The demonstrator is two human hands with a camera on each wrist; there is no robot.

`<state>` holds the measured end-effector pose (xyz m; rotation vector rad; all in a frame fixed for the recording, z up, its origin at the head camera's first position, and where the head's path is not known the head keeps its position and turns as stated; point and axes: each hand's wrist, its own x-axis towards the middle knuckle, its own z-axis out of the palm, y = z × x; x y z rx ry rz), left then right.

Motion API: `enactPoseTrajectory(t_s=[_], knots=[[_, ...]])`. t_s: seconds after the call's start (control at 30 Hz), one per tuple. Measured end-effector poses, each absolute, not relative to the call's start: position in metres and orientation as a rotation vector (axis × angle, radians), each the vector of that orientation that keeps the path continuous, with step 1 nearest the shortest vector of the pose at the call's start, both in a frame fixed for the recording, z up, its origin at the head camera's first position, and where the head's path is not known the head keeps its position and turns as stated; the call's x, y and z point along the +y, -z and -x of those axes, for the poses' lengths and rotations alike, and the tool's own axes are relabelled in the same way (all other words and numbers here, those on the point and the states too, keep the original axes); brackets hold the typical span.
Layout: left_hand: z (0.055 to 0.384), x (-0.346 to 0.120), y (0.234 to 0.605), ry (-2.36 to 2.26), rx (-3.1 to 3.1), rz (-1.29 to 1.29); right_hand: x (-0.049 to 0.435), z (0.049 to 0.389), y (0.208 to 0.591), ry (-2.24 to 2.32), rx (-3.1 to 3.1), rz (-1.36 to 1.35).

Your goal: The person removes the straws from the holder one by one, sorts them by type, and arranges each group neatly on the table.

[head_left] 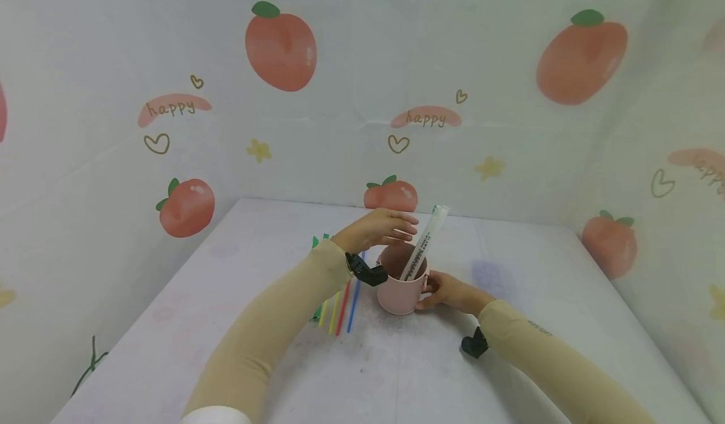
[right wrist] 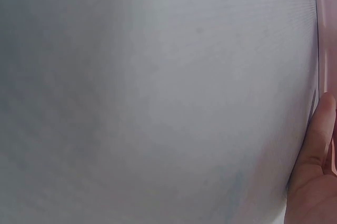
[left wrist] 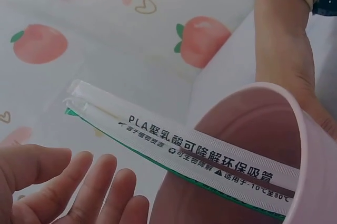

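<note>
A pink cup (head_left: 394, 297) with a handle on its right side stands upright on the table. My right hand (head_left: 455, 292) grips it at the handle, the thumb along the cup's lower side. Leaning in the cup is a straw in a clear wrapper (head_left: 426, 246), printed with black text and edged with a green strip, its upper end above the rim. My left hand (head_left: 381, 228) hovers over the rim's left side, fingers straight and apart from the wrapper. In the left wrist view those fingers (left wrist: 102, 184) hold nothing.
Several loose straws, among them a blue straw (head_left: 355, 304) and a red straw (head_left: 342, 309), lie left of the cup, partly hidden by my left forearm. Green-edged wrapping (head_left: 316, 314) lies beside them. A fruit-printed cloth (head_left: 340, 128) hangs behind the table (head_left: 396, 373).
</note>
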<state>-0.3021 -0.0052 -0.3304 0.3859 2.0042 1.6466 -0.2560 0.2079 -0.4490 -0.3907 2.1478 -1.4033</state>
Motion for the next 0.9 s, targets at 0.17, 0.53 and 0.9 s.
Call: enactPoseTrajectory(t_s=[0.17,0.53,0.9], knots=[[0.304,-0.003,0.333,-1.657,2.014,-0.359,0.207,0.256,0.449,1.393,2.152,0.371],[0.303,0.005,0.341,-1.69,2.001,-0.345,0.207,0.255,0.448,1.372,2.18,0.35],[0.302,0.016,0.345,-1.647,2.028,-0.309,0.206,0.255,0.447,1.367,2.185,0.319]])
